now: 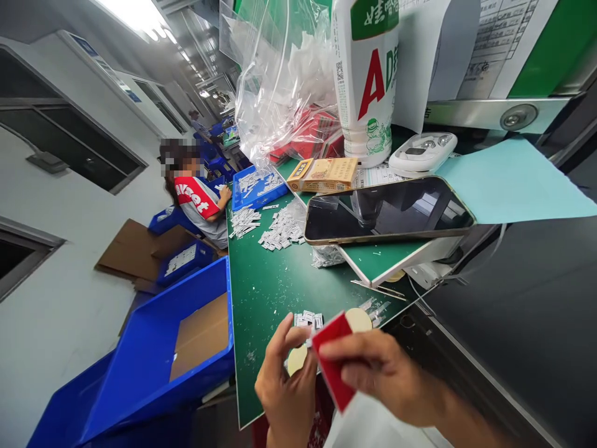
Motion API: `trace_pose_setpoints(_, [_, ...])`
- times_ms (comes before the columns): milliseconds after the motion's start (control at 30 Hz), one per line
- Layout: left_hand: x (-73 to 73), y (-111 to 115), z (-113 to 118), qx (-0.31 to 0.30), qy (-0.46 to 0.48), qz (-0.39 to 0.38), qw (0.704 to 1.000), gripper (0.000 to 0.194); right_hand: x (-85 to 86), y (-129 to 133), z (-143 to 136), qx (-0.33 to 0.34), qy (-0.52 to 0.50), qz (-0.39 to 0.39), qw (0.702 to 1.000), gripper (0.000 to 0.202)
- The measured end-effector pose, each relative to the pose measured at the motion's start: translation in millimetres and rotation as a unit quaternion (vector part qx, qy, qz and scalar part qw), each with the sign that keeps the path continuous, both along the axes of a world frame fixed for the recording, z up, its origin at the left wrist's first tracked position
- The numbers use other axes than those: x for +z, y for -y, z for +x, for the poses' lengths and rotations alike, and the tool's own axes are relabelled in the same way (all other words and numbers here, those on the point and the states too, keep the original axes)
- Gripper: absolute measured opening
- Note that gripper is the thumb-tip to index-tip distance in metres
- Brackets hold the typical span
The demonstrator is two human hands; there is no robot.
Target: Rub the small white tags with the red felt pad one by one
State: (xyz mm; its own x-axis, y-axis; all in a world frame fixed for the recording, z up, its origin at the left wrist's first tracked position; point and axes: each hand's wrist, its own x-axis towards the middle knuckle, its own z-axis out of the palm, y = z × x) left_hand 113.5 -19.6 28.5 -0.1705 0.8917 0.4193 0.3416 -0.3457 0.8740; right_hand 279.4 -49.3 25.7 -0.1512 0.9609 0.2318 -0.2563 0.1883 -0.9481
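Observation:
My right hand [387, 370] grips a flat red rectangular block [334, 367] between thumb and fingers. Its near edge meets the fingertips of my left hand [286, 382], which are pinched on a small white piece [310, 342], mostly hidden by the fingers and the block. Just beyond them, a small heap of white pieces with dark markings [308, 319] lies on the green table [265, 292]. One cream disc [359, 320] sits behind the red block, and another cream disc [297, 359] shows through the curve of my left hand. Transparent strips [377, 312] lie to the right.
A phone [392, 211] rests on a raised shelf with a small yellow box [324, 174], a white bottle [366, 81] and a plastic bag [284, 81]. More white pieces [282, 229] lie farther back, near a blue tray [259, 188]. Left stands a blue bin [153, 348]; beyond sits another person [200, 205].

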Motion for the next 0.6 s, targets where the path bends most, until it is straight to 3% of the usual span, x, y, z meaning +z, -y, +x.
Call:
trace_pose_setpoints(33, [1.6,3.8,2.7,0.004,0.014,-0.001,1.000,0.045,2.2,-0.8,-1.4,0.027,0.012,0.033,0.999,0.030])
trace_pose_setpoints(67, [2.9,7.1,4.6,0.012,0.021,0.000,1.000,0.043,3.6,-2.7,-1.7,-0.001,0.030,0.045,0.999,0.031])
trace_pose_setpoints(167, [3.7,13.0,5.1,0.039,-0.018,0.003,0.999,0.037,4.5,-10.4,3.0,-0.221,0.055,-0.023,0.973,0.032])
trace_pose_setpoints(200, [2.6,13.7,3.6,0.041,-0.033,0.001,0.999,0.037,4.6,-12.3,5.3,-0.206,0.040,-0.041,0.977,0.032])
trace_pose_setpoints(300, [-3.8,12.3,-2.5,0.026,-0.031,0.034,0.999,0.039,6.7,-15.4,10.2,0.028,-0.001,-0.056,0.998,0.033])
trace_pose_setpoints(333, [-6.2,11.1,-4.2,0.017,-0.027,0.055,0.998,0.042,7.9,-16.1,11.1,0.027,-0.012,-0.065,0.997,0.033])
trace_pose_setpoints(400, [-9.8,8.4,-6.0,0.009,-0.019,0.090,0.996,0.046,10.4,-17.8,12.3,-0.081,-0.043,-0.093,0.991,0.033])
trace_pose_setpoints(433, [-10.8,7.1,-6.2,0.008,-0.012,0.103,0.995,0.046,11.3,-18.7,12.8,-0.095,-0.060,-0.099,0.989,0.035])
trace_pose_setpoints(467, [-11.2,5.8,-6.3,0.009,0.004,0.115,0.993,0.045,12.0,-19.5,13.2,-0.046,-0.075,-0.102,0.991,0.037])
trace_pose_setpoints(533, [-10.6,3.2,-6.3,0.014,0.035,0.136,0.990,0.044,13.0,-21.5,13.3,0.118,-0.087,-0.106,0.983,0.041])
trace_pose_setpoints(567, [-9.9,2.0,-6.5,0.004,0.041,0.140,0.989,0.046,13.5,-22.6,13.0,0.139,-0.087,-0.113,0.980,0.042])
trace_pose_setpoints(600, [-9.1,0.7,-6.8,-0.008,0.044,0.140,0.989,0.049,13.9,-23.9,12.4,0.094,-0.086,-0.125,0.984,0.041])
